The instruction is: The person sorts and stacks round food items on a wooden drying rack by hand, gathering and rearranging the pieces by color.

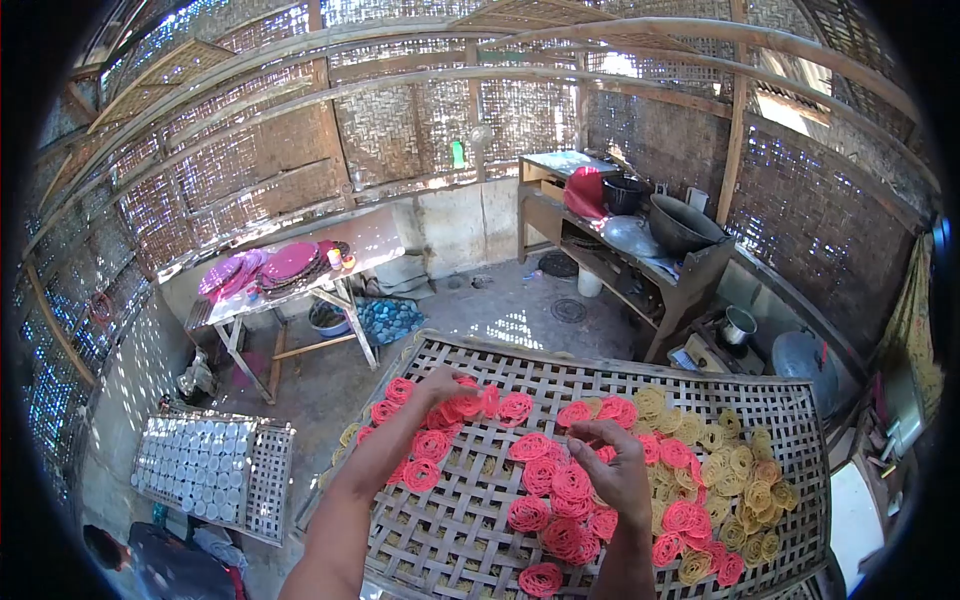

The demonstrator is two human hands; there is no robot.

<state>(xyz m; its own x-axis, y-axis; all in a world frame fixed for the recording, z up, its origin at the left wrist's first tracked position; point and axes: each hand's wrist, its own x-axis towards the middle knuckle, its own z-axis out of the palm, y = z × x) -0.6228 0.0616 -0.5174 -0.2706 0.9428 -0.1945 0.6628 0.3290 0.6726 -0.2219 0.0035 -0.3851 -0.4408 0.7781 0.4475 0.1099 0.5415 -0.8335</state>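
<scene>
My left hand [440, 384] reaches to the far left part of a woven bamboo rack [478, 470]. Its fingers are closed on a pink noodle-like coil [489, 401], which stands edge-on beside other flat pink coils. My right hand [618, 470] hovers over the middle of the rack, fingers curved and thumb apart, with nothing visible between them. Below and left of it lies a cluster of pink coils [572, 482]. Yellowish coils [735, 463] mixed with pink ones cover the right side of the rack.
A person [170, 560] is at lower left, near a rack of pale round pieces [200, 465]. Behind stand a table [375, 240] with pink discs [290, 262] and a wooden bench [545, 215] bearing a large dark wok [685, 225]. A metal pot [738, 325] sits at right.
</scene>
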